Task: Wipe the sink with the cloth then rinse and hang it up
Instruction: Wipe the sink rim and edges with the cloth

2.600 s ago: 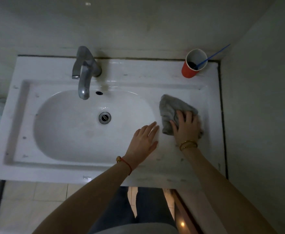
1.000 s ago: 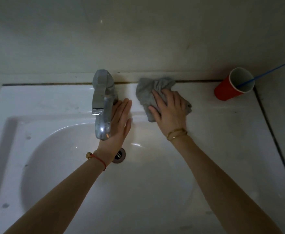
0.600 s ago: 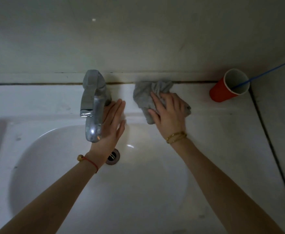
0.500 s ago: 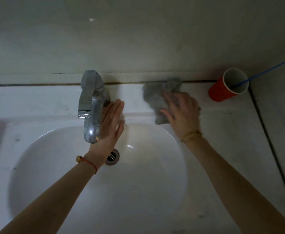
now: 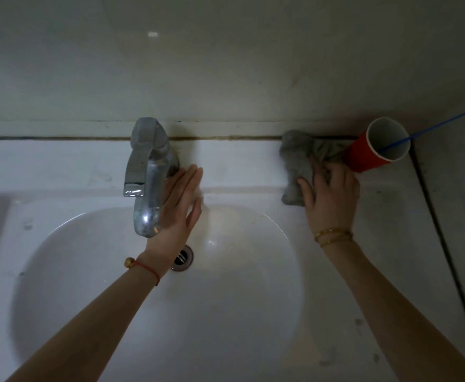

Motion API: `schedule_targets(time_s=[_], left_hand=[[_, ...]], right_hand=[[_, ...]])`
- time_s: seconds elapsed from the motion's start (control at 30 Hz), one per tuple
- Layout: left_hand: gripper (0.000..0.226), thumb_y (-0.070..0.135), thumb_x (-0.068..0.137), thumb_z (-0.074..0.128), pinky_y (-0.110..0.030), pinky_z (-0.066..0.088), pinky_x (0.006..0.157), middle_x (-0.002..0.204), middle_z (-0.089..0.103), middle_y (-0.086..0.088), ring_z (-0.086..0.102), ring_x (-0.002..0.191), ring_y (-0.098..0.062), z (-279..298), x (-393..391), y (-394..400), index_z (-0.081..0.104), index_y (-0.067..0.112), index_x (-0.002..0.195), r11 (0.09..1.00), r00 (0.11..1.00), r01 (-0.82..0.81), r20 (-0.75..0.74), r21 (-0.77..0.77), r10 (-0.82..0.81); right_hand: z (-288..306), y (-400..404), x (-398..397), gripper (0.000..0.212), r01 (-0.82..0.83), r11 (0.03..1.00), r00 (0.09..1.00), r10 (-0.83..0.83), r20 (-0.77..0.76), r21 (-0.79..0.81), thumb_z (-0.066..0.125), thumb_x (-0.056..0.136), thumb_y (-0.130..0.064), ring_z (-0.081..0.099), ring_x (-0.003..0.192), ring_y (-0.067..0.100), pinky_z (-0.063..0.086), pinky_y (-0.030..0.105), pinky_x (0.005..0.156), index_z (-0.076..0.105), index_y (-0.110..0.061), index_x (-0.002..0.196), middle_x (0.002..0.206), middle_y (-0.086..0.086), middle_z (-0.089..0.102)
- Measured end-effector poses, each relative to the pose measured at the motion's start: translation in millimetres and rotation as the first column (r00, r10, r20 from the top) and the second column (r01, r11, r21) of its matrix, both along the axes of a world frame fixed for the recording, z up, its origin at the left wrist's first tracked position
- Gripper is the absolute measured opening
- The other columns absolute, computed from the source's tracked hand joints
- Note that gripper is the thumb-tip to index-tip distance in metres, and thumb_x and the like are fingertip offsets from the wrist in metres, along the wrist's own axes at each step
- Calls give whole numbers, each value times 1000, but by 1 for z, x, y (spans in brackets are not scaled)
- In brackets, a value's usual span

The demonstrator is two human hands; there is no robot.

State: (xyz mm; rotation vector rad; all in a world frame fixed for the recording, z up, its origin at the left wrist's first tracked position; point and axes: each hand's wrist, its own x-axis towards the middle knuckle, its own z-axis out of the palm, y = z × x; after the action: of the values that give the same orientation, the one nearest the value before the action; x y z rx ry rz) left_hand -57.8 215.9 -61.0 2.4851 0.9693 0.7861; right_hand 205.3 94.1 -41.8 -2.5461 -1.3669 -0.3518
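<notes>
The white sink fills the lower view, its oval basin below a metal tap. A crumpled grey cloth lies on the sink's back ledge at the right, touching a red cup. My right hand presses flat on the cloth's near part, fingers spread over it. My left hand rests flat and open on the ledge just right of the tap, holding nothing. The drain shows below my left wrist.
The red cup stands in the back right corner with a thin blue stick leaning out of it. A wall rises right behind the ledge, and a dark seam runs along the sink's right edge beside a side wall.
My right hand has slid the cloth rightward along the back ledge, from beside the tap up to the red cup. My left hand has stayed by the tap.
</notes>
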Motion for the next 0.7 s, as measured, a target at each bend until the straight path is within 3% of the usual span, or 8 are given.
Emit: schedule_targets(time_s=[0.13, 0.23, 0.37, 0.57, 0.6, 0.7], left_hand=[[60, -4, 88, 67, -10, 11, 118, 150, 44, -9, 13, 146, 7, -8, -1, 0, 45, 1, 143, 1000, 1000, -18, 15, -3, 18], [58, -1, 89, 66, -12, 11, 119, 149, 45, -11, 15, 146, 5, -8, -2, 0, 45, 1, 143, 1000, 1000, -13, -3, 15, 13], [57, 3, 90, 66, -16, 13, 121, 149, 45, -10, 26, 144, -6, -10, -2, 4, 45, 3, 144, 999, 999, -19, -26, 40, 20], [59, 5, 91, 65, -15, 13, 121, 151, 42, -7, 16, 146, 2, -14, -3, 3, 43, 4, 146, 999, 1000, -23, 5, 44, 22], [57, 6, 92, 64, -16, 13, 121, 151, 42, -7, 16, 146, 3, -14, -3, 4, 43, 4, 145, 999, 1000, -20, 6, 49, 20], [53, 11, 94, 60, -16, 12, 121, 149, 44, -12, 17, 146, 2, -12, -4, 5, 45, 1, 143, 998, 1000, -11, 6, 64, 11]], right_hand=[[-1, 28, -38, 52, -134, 991, 990, 134, 49, -3, 40, 95, -49, 57, 100, 36, 45, 42, 85, 54, -15, 133, 109, 19, 60], [2, 60, -58, 51, -262, 965, 965, 262, -3, -26, 39, 95, -51, 54, 108, 33, 41, 43, 95, 50, -23, 136, 118, 14, 59], [2, 50, -39, 49, -382, 924, 924, 381, -18, -14, 41, 95, -50, 55, 109, 31, 41, 40, 91, 51, -25, 135, 122, 11, 58], [-4, 19, -21, 48, 46, 997, 997, -42, -60, 66, 42, 95, -46, 52, 109, 37, 40, 43, 93, 55, -19, 132, 121, 18, 56], [-3, 29, -36, 48, 17, 998, 998, -14, -54, 59, 42, 94, -46, 53, 109, 37, 40, 43, 92, 55, -19, 132, 121, 18, 57], [-3, 63, -87, 51, -275, 961, 959, 276, -64, 16, 42, 94, -50, 52, 115, 35, 39, 45, 99, 50, -23, 136, 125, 13, 57]])
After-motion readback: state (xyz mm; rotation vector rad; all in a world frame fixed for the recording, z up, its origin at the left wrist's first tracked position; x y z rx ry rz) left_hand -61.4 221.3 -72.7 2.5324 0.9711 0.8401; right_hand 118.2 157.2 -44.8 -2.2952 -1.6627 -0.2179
